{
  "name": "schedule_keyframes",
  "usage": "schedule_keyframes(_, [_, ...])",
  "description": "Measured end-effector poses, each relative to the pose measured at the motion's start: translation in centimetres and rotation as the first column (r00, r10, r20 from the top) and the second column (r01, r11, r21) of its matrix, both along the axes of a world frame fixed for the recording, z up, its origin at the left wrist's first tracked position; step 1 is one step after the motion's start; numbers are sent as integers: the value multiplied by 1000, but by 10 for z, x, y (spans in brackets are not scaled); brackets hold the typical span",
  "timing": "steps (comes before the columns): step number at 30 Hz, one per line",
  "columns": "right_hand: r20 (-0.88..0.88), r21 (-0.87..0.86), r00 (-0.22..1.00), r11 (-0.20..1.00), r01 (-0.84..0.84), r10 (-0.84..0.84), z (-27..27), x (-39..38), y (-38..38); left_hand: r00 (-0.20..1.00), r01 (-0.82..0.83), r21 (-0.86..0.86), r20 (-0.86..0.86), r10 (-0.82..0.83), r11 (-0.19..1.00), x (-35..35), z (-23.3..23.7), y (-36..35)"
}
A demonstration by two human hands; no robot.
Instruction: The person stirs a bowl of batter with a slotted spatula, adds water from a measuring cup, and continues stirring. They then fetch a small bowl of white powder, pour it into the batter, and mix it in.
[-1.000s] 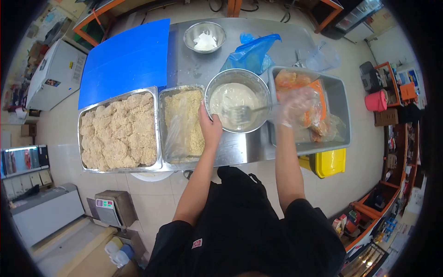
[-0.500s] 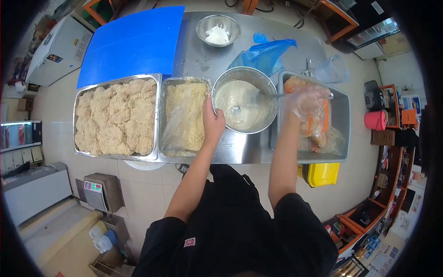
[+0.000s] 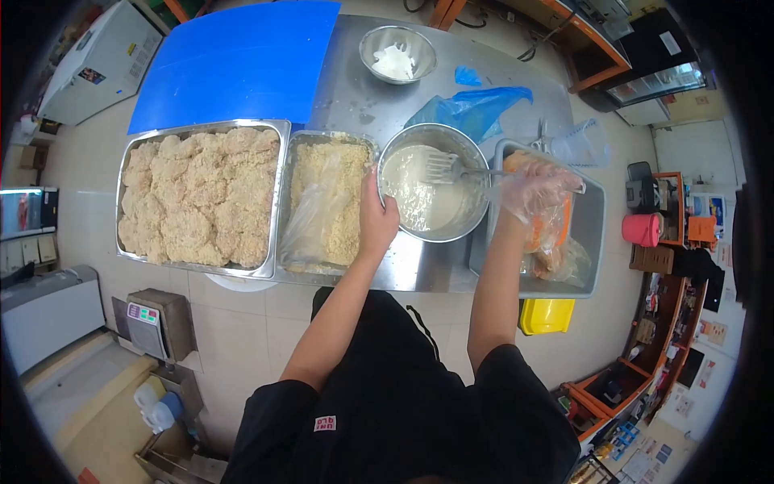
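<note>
My left hand (image 3: 379, 218) grips the near left rim of a round metal bowl (image 3: 477, 211), fingers outside and thumb on the edge. Pale, runny batter (image 3: 419, 202) lies inside the bowl. In a clear plastic glove, my right hand (image 3: 538, 187) is closed around the handle of a slotted turner (image 3: 442, 168). The turner's slotted head is over the batter, coated with it; whether it dips in is hard to tell. Left of the bowl sits a tray of crumbs (image 3: 343, 185) with a clear plastic bag (image 3: 314, 210) on top.
A large metal tray of crumb-coated pieces (image 3: 197, 198) stands at the left, a blue board (image 3: 234, 64) behind it. At the right, a grey tub (image 3: 592, 242) holds plastic-bagged food. Further back are a small bowl of white powder (image 3: 395, 60), a blue bag (image 3: 476, 109) and a clear jug (image 3: 580, 145).
The turner, blurred low in the bowl before, now shows clearly with its head higher in the bowl. My left hand stays on the rim. The whole view has shifted and tilted slightly.
</note>
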State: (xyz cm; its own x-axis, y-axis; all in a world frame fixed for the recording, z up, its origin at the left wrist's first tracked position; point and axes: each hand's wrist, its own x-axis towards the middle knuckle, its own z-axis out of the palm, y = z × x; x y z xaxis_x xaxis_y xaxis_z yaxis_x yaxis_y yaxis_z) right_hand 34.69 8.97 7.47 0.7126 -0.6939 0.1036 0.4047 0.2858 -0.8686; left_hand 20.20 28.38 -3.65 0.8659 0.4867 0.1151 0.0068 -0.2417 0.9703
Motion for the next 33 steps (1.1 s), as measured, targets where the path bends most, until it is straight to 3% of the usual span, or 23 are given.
schedule_keyframes(2, [-74,-141,994,988,65,-76,2,-1,8,1000,-10,12,14,10,1000,0,-3,-1])
schedule_keyframes(5, [-180,-275,977,947,-164,117,-2,-26,11,1000,-6,27,6,6,1000,1,-9,0])
schedule_keyframes(8, [-118,-41,978,984,-175,169,-25,1,35,999,31,-41,28,-30,999,2,-7,4])
schedule_keyframes(10, [-96,-459,991,888,35,-89,-91,48,-26,999,48,-77,11,-47,996,3,-1,6])
schedule_keyframes(11, [-71,-636,986,768,71,-150,-74,41,-28,999,49,-56,22,-48,997,5,-2,7])
schedule_keyframes(13, [-51,-656,998,754,-2,-41,-34,10,-23,998,47,-55,43,-45,997,7,-4,8])
schedule_keyframes(14, [-39,-505,992,855,-121,117,-7,-20,-13,998,50,-74,52,-46,996,8,-3,9])
schedule_keyframes(16, [-82,-527,989,837,-148,123,5,-48,8,997,51,-84,69,-45,995,9,-1,8])
schedule_keyframes(17, [-134,-697,990,714,-67,-38,2,-55,19,997,47,-76,71,-42,996,10,-1,8])
schedule_keyframes(19, [-136,-655,990,746,-119,38,-7,-52,25,997,50,-63,65,-46,997,10,-2,10])
schedule_keyframes(20, [-60,-437,962,860,-265,266,-19,-42,25,997,59,-63,53,-56,996,9,-3,12])
schedule_keyframes(22, [-23,-395,970,889,-232,242,-48,0,16,997,74,-75,28,-72,994,9,-4,16])
schedule_keyframes(23, [-75,-582,997,812,-38,-7,-65,30,-3,996,86,-91,10,-86,992,8,-2,17])
schedule_keyframes(25, [-80,-806,946,579,123,-313,-54,37,0,997,80,-101,-1,-81,992,7,-4,15])
schedule_keyframes(28, [-82,-937,872,335,97,-483,10,-34,12,999,51,-72,13,-50,996,10,-13,12])
schedule_keyframes(30, [-111,-842,886,517,157,-450,20,-58,11,999,43,-63,14,-43,997,9,-11,10])
schedule_keyframes(31, [-120,-633,927,747,204,-355,19,-63,8,999,49,-82,15,-48,995,9,-10,9])
schedule_keyframes(33, [11,-630,888,686,364,-460,5,-50,0,998,69,-110,22,-67,992,10,-5,12])
